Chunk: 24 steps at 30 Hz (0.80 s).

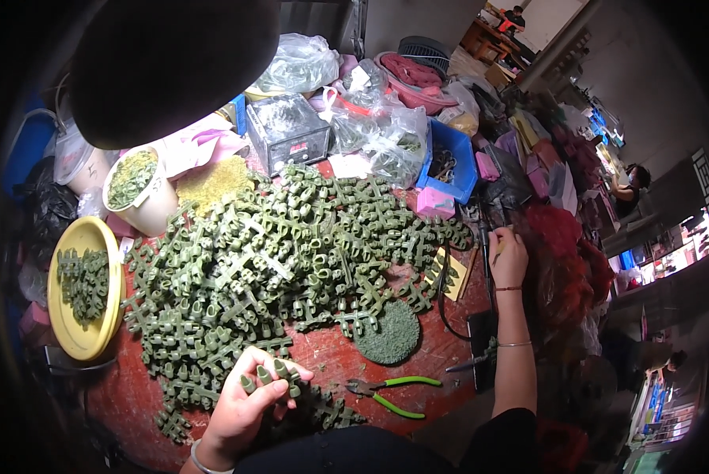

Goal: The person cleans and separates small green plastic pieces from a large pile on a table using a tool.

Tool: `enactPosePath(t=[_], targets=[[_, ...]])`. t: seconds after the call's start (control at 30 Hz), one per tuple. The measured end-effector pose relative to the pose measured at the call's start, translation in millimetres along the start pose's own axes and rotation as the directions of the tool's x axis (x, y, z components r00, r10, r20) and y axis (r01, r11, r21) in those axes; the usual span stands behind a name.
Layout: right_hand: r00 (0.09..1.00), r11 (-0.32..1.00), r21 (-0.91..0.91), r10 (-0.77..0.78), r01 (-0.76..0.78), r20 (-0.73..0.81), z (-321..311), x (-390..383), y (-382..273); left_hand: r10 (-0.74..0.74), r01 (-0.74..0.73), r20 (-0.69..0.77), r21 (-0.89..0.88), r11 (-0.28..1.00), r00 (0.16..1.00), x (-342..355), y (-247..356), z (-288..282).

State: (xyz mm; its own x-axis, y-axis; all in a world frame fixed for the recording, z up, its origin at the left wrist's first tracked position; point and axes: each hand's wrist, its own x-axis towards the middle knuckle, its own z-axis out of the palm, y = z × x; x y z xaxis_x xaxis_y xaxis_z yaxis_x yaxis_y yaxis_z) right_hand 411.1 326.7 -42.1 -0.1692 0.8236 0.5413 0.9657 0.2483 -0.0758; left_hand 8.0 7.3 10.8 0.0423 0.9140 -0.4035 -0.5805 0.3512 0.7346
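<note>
My left hand [244,403] grips a green plastic piece with short tube-like prongs [279,379] above the bottom of a big pile of similar green pieces [236,268]. My right hand [507,257] is closed on something small and yellowish, too hidden to name, beside an upright black rod [487,280] at the pile's right edge. Green-handled cutting pliers [402,381] lie on the red table [441,344] between my hands, near a round green granular pad [386,336]. A yellow card [453,278] lies just left of the rod.
A yellow basin [109,316] of green pieces and a white bucket [125,213] stand left. Behind are a metal box [291,130], plastic bags [394,134] and a blue bin [437,170]. Red bags [552,261] lie right. Other people [623,197] work in the background.
</note>
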Motion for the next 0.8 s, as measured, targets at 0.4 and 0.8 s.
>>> enactPosePath(t=[0.4, 0.8], targets=[[0.921, 0.879, 0.467, 0.26, -0.101, -0.29, -28, 35, 29, 0.048, -0.032, 0.146, -0.11, 0.993, 0.988, -1, -4, 1], [0.885, 0.88, 0.16, -0.461, 0.447, 0.063, -222, -50, -125, 0.096, -0.086, 0.129, -0.086, 0.993, 0.987, 4, -7, 16]])
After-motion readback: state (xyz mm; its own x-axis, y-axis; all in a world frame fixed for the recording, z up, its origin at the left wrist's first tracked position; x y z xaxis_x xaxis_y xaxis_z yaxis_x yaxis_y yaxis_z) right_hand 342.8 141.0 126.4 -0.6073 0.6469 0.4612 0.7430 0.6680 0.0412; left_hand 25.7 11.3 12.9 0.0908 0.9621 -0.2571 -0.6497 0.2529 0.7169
